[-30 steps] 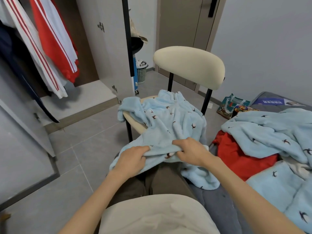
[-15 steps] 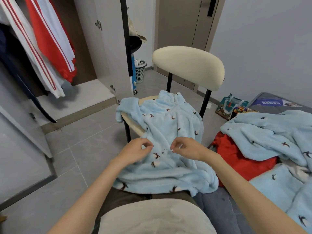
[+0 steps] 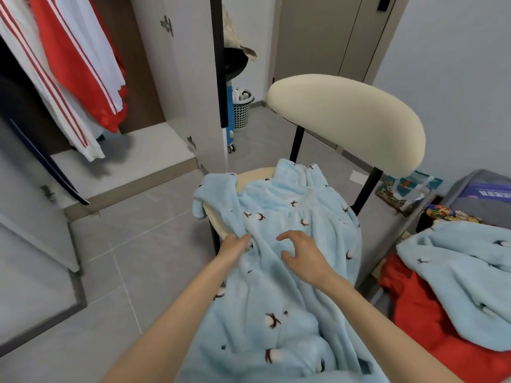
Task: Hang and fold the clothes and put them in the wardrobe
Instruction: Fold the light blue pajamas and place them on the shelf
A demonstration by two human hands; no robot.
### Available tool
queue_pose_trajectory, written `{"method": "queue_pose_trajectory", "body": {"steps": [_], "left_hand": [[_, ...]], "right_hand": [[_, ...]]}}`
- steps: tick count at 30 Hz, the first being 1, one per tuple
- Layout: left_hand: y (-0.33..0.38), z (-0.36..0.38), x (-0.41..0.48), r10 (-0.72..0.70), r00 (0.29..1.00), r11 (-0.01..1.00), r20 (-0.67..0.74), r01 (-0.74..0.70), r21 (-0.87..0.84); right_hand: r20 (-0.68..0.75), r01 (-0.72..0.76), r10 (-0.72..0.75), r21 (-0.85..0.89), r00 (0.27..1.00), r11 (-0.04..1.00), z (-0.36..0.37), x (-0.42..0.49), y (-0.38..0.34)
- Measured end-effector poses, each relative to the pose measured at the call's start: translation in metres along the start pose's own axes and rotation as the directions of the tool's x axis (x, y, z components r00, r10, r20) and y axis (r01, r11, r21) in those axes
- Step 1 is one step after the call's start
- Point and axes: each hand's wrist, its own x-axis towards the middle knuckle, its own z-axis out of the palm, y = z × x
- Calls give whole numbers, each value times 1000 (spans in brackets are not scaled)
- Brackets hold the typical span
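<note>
Since the earlier frame, reached forward toward the chair (image 3: 345,120) seat and released both pinches. Nearest, draped the blue fleece garment (image 3: 276,327) over the lap, long axis pointing at the backrest, far end bunched on the seat. Arched the right hand (image 3: 302,258) above it, fingers apart; tucked the left hand (image 3: 233,248) against a fold by the seat's left edge, grip indiscernible: probably flattening before folding. Beyond the chair's left side, left the wardrobe (image 3: 124,150) open.
</note>
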Motion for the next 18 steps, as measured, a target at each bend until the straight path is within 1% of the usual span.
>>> {"method": "queue_pose_trajectory", "body": {"steps": [2, 4, 8, 11, 12, 13, 15, 17, 18], "left_hand": [[2, 7, 21, -62, 998, 996, -28, 59, -69], [-2, 12, 41, -94, 991, 991, -91, 85, -100], [-9, 12, 71, -27, 970, 999, -242, 17, -40], [-13, -4, 81, 7, 909, 993, -417, -57, -107], [-14, -12, 84, 20, 896, 989, -444, -83, -122], [-16, -21, 87, 30, 898, 986, -439, -98, -133], [-19, -33, 92, 21, 936, 981, -352, -86, -172], [-17, -42, 94, -69, 969, 952, -238, -7, -305], [-15, -47, 96, -122, 973, 914, -194, 34, -405]], "right_hand": [[28, 7, -6, -33, 1000, 999, 7, 17, 4], [60, 20, -16, -55, 998, 998, 15, 31, 8], [130, 28, -16, -96, 991, 995, 29, 52, 17], [163, 78, -46, -195, 986, 978, 39, 66, 21], [163, 85, -49, -217, 985, 973, 43, 70, 20], [159, 80, -43, -231, 986, 970, 46, 75, 18], [119, 54, -22, -277, 993, 959, 54, 86, 12], [2, 6, -5, -304, 1000, 953, 61, 99, 3], [-54, -12, -3, -282, 999, 959, 62, 106, -2]]}}
